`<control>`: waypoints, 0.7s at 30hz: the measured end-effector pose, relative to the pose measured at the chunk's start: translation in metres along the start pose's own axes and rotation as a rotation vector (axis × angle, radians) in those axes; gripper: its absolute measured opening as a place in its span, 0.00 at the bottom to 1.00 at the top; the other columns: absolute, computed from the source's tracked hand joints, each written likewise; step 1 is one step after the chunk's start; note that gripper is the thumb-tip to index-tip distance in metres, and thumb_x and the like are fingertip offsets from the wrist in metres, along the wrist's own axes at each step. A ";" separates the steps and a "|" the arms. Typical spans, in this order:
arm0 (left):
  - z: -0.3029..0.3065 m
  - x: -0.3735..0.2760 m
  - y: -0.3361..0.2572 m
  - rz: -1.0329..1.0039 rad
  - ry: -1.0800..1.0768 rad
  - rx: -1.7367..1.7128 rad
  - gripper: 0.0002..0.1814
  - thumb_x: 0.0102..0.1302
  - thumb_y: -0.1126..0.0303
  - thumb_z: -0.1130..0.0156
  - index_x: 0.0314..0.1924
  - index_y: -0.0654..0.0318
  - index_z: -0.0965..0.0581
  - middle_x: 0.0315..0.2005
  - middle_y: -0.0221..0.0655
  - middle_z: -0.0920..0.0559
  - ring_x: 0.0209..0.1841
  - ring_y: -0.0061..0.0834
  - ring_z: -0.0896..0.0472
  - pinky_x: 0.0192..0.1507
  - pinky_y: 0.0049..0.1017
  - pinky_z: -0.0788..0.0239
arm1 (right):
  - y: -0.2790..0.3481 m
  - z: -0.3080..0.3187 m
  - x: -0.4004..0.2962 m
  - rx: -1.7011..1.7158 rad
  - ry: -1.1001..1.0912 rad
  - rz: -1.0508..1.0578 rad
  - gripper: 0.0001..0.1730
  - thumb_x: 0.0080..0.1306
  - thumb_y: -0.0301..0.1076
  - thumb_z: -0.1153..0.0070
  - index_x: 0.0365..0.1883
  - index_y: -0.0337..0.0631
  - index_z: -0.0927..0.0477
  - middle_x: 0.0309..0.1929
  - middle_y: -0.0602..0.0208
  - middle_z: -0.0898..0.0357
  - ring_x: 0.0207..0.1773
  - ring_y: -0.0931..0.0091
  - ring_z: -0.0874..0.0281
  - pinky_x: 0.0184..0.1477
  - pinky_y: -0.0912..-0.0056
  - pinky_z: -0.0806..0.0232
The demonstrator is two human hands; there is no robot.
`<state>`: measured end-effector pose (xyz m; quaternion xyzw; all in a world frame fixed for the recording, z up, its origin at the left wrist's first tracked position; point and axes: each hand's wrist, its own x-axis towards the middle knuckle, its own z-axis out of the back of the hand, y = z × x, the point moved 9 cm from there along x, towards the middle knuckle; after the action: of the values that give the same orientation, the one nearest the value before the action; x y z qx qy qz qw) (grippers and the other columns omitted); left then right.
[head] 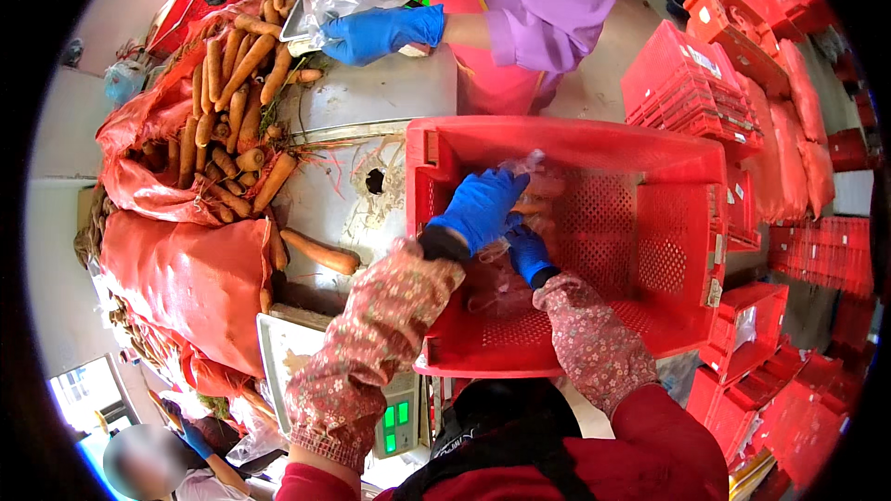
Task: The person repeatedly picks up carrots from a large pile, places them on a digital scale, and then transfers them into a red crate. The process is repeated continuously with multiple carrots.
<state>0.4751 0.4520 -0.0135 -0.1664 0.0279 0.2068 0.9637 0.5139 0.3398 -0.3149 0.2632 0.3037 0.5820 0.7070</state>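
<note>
Both my hands wear blue gloves and reach into a red plastic crate with perforated walls. My left hand grips a clear plastic bag near the crate's left end. Orange shows through the film, apparently carrots, though motion blurs it. Just below, my right hand has its fingers curled at the lower part of the same bag; its fingertips are partly hidden. More clear plastic lies on the crate floor under my hands.
Loose carrots spill from a red mesh sack area at left; one carrot lies on the metal table. A scale stands near my left sleeve. Across, a co-worker's gloved hand holds plastic film. Stacked red crates stand right.
</note>
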 end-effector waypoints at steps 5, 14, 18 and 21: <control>0.030 -0.096 -0.019 0.104 -0.113 -0.425 0.32 0.61 0.60 0.39 0.65 0.56 0.35 0.52 0.47 0.26 0.48 0.49 0.25 0.50 0.39 0.32 | 0.026 0.083 0.002 0.084 -0.286 0.019 0.25 0.60 0.34 0.43 0.55 0.35 0.27 0.56 0.48 0.27 0.61 0.53 0.34 0.63 0.54 0.41; 0.014 -0.306 -0.037 0.674 -0.312 -0.790 0.20 0.61 0.74 0.40 0.55 0.59 0.24 0.42 0.41 0.19 0.43 0.39 0.20 0.45 0.31 0.29 | -0.099 0.039 0.112 0.043 -0.018 -0.503 0.51 0.58 0.52 0.39 0.70 0.36 0.50 0.65 0.39 0.42 0.67 0.50 0.42 0.67 0.55 0.46; 0.005 -0.330 -0.048 0.793 -0.437 -0.970 0.19 0.61 0.78 0.42 0.54 0.62 0.24 0.41 0.40 0.18 0.43 0.36 0.19 0.45 0.29 0.28 | -0.099 0.036 0.113 -0.096 -0.184 -0.342 0.55 0.59 0.52 0.41 0.72 0.36 0.59 0.71 0.39 0.54 0.72 0.52 0.51 0.69 0.58 0.49; 0.001 -0.335 -0.059 0.781 -0.458 -0.923 0.20 0.60 0.79 0.42 0.53 0.62 0.24 0.41 0.39 0.18 0.43 0.38 0.19 0.46 0.30 0.29 | -0.067 0.046 0.112 -0.196 0.022 -0.461 0.54 0.61 0.51 0.44 0.72 0.36 0.61 0.71 0.39 0.54 0.72 0.52 0.51 0.68 0.57 0.48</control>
<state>0.1929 0.2716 0.0468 -0.4928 -0.2117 0.5631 0.6286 0.6074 0.4367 -0.3458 0.1109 0.3057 0.4348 0.8398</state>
